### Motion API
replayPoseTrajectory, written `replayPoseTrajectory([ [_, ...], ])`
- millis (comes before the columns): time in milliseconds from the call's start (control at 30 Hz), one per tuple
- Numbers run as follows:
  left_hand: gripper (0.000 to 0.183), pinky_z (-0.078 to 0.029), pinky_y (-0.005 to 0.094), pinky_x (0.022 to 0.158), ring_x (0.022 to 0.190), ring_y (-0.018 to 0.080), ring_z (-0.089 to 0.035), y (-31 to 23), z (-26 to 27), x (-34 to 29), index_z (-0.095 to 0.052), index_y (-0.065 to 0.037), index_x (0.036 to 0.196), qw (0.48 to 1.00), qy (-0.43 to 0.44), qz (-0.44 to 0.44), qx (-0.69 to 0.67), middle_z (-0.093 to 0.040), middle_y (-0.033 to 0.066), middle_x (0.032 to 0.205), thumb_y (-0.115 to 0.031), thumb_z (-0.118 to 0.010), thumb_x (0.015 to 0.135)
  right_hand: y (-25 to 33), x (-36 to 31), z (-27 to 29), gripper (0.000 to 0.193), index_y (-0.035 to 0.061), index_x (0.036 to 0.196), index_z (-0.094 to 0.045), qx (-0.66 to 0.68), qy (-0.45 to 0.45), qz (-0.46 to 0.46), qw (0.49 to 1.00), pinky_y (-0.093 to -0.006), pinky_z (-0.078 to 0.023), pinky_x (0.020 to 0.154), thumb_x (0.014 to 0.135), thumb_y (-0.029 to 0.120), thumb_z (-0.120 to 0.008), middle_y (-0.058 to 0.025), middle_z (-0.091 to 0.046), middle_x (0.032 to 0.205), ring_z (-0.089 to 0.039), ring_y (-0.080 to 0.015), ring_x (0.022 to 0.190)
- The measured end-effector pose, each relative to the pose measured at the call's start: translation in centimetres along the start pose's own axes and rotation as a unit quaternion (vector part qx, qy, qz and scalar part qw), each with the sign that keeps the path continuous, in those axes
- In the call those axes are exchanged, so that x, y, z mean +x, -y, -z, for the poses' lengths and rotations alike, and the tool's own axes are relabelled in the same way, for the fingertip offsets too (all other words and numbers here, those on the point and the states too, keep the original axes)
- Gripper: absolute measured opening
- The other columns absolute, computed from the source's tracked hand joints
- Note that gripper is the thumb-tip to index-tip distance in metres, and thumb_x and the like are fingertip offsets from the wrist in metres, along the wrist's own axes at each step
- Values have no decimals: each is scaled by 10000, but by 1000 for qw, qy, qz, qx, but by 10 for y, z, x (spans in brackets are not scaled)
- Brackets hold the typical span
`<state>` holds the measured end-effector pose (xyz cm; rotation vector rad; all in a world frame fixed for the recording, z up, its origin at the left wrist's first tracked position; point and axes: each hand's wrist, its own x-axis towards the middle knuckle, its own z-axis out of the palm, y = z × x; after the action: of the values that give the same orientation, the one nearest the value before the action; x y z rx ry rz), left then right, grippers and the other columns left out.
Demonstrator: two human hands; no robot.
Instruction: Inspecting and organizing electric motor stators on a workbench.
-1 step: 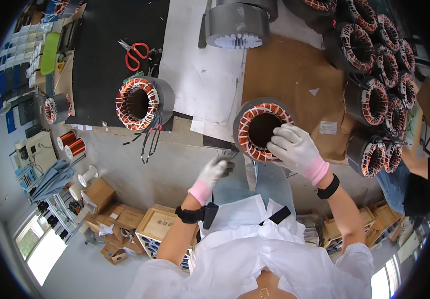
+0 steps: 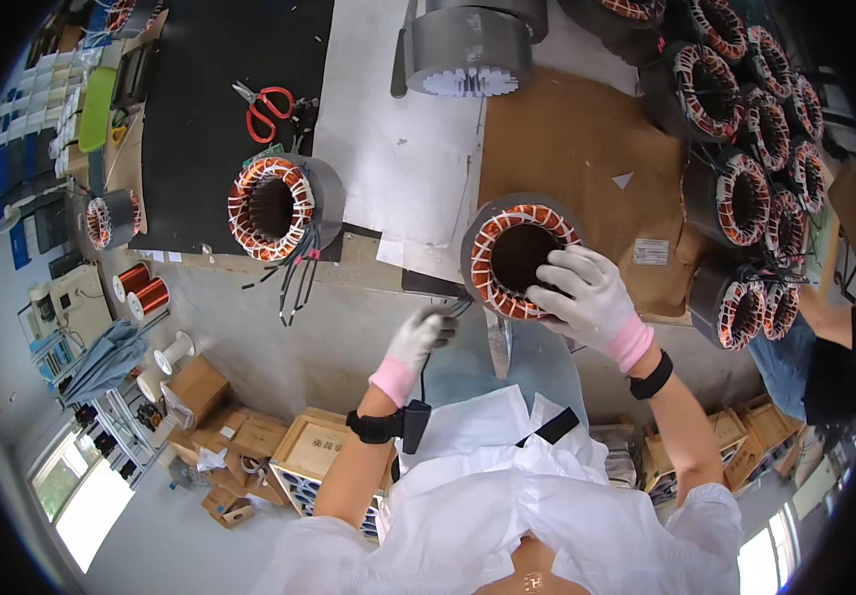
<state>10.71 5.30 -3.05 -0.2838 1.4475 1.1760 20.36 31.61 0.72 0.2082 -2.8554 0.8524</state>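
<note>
A stator [image 2: 483, 260] with orange copper windings and white lacing stands at the near edge of the bench, its round bore turned toward me. My right hand [image 2: 586, 297], in a white glove with a pink cuff, grips the right side of its winding ring, fingers bent over the bore. Thin dark lead wires [image 2: 461, 304] come out at the stator's lower left. They meet the curled fingertips of my gloved left hand [image 2: 418, 340], which is closed around them. Exactly how the fingers hold the wires is hard to make out.
Left on a black mat, another stator [image 2: 327, 203] has leads hanging over the edge; red-handled scissors [image 2: 267, 112] lie behind it. Grey cylindrical cores [image 2: 472, 50] stand at the back. Several wound stators [image 2: 725, 198] crowd the right, near another person's arm [image 2: 826, 322]. Wire spools [image 2: 150, 297] are lower left.
My left hand has shifted slightly left, and its fingers have curled in more. The right hand keeps its place on the stator.
</note>
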Motion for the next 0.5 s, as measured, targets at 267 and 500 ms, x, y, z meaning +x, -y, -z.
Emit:
replayPoseTrajectory([
  [267,657,-357,416,948,1136,233,-421,-69,30,15,-379,-71,1279,922,-308,-173,-156,-409,91,1285,-459,-603,799,28,-66,-17,211,65,867,-607,52,-161,-319,933,-394,-426,795,660,27,-624,-98,-582,967,-537,-302,906],
  [500,854,-143,500,1069,1318,210,-162,-121,44,62,-220,-146,1387,860,-239,-203,-402,-215,26,1437,-601,-573,756,30,-77,-37,122,41,854,-605,170,-46,-389,904,-373,-416,786,749,61,-546,-122,-591,872,-536,-302,874],
])
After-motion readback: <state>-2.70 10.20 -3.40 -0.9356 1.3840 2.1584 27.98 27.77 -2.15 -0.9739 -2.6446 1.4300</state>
